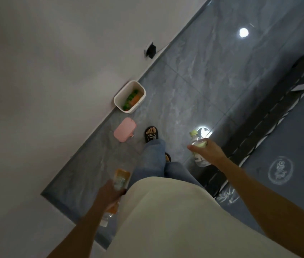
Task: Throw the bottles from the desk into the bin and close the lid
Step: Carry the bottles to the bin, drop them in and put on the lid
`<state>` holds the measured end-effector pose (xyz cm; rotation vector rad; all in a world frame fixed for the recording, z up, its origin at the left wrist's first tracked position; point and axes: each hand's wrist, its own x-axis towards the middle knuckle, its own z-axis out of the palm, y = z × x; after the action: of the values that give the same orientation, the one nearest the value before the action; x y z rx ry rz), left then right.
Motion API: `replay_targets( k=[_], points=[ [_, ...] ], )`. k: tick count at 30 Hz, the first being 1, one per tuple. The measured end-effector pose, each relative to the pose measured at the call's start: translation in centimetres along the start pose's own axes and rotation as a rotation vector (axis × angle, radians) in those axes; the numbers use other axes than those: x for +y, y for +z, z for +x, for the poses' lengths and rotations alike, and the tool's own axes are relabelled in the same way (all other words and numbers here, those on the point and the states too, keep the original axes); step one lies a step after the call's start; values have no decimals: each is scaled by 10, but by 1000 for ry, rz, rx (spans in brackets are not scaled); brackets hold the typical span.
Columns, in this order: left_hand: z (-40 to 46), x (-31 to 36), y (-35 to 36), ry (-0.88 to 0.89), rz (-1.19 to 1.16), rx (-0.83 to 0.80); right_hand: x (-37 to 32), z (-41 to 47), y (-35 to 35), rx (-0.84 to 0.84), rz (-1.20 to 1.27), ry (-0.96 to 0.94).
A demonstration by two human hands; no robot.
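Note:
A white bin (118, 101) stands open on the grey floor against the wall, with green and orange rubbish inside. Its pink lid (124, 132) lies flat on the floor just in front of it. My left hand (110, 192) grips a clear bottle with an orange label (121, 178), low at my left side. My right hand (210, 148) holds a clear bottle with a pale green cap (196, 138), out to the right and well short of the bin. There may be a second bottle in my right hand; I cannot tell.
A white wall (45, 81) runs along the left, with a black plug in a socket (150, 50) on it. A dark patterned mat (281, 136) lies on the right. My sandalled foot (151, 134) is beside the lid.

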<state>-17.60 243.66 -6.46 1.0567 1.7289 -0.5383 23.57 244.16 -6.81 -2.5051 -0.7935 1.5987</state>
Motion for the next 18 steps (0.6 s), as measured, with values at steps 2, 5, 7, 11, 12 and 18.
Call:
replay_targets(
  k=[2, 5, 7, 11, 12, 18],
  points=[
    [6, 13, -7, -17, -32, -12, -21, 16, -7, -18, -20, -12],
    [33, 46, -25, 4, -5, 20, -42, 36, -14, -29, -107, -29],
    [45, 76, -41, 15, -29, 40, -47, 45, -23, -56, -138, -1],
    [66, 132, -67, 66, -206, 75, -46, 55, -47, -116, -149, 85],
    [72, 144, -72, 86, -213, 82, -46, 59, -54, -126, -189, 83],
    [95, 206, -76, 83, -293, 126, -60, 96, -106, -176, -283, 105]
  ],
)
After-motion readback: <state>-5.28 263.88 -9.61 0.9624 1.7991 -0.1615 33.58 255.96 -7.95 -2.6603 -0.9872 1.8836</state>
